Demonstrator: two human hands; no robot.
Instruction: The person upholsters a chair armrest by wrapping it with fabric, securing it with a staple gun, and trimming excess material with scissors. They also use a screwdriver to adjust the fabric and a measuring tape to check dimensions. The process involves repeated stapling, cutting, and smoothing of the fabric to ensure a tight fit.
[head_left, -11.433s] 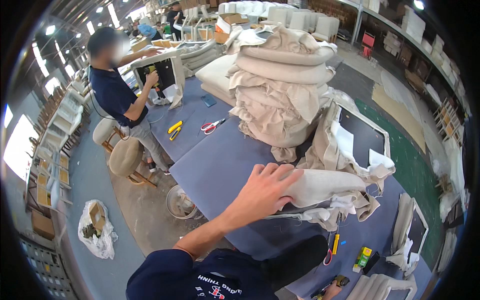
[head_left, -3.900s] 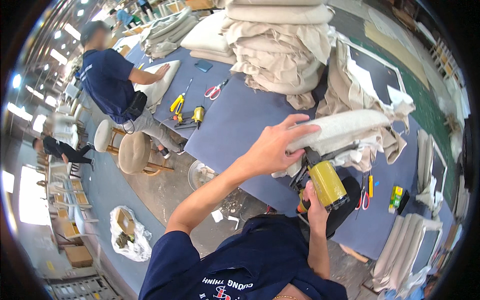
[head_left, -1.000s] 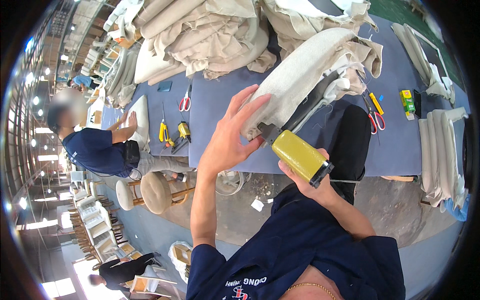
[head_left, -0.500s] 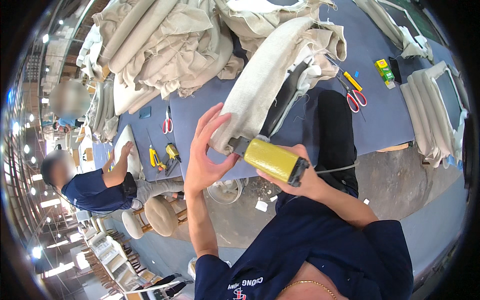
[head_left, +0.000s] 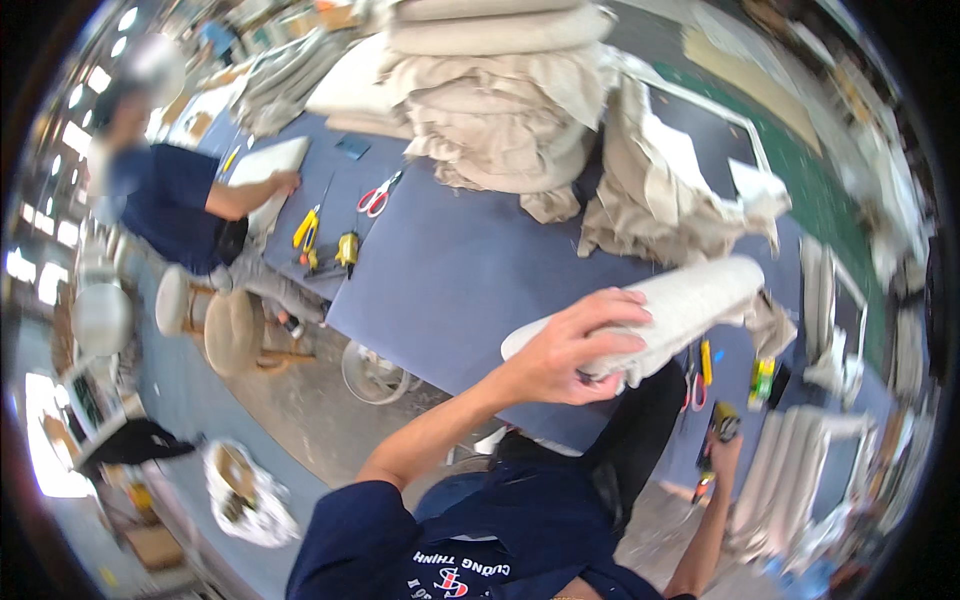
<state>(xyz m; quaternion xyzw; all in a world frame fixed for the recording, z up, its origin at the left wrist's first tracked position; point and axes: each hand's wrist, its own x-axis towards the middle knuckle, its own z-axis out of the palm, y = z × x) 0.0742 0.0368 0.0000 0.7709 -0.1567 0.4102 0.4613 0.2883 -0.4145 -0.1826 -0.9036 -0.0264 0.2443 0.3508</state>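
Observation:
My left hand (head_left: 590,345) is closed around the near end of a padded piece covered in beige fabric (head_left: 700,295), held tilted above the blue-grey table. Loose fabric hangs off the piece's far right end. Out to the right, low beside the table edge, my right hand (head_left: 724,455) grips a yellow staple gun (head_left: 726,420), slightly blurred. Close to that gun lie red-handled scissors (head_left: 694,390), a yellow-handled screwdriver (head_left: 706,362) and a small green and yellow box (head_left: 762,380).
Heaped beige padded covers (head_left: 490,120) fill the table's far side; more frames with fabric (head_left: 790,470) stand at right. Across the left, a co-worker (head_left: 180,205) handles a pale panel (head_left: 275,165) near scissors (head_left: 375,198) and another yellow staple gun (head_left: 347,250). Stools (head_left: 235,330) stand behind.
My right hand has drawn the staple gun away from the padded piece and out to the right. My left hand has turned the piece, its padded face now up. The view has swung.

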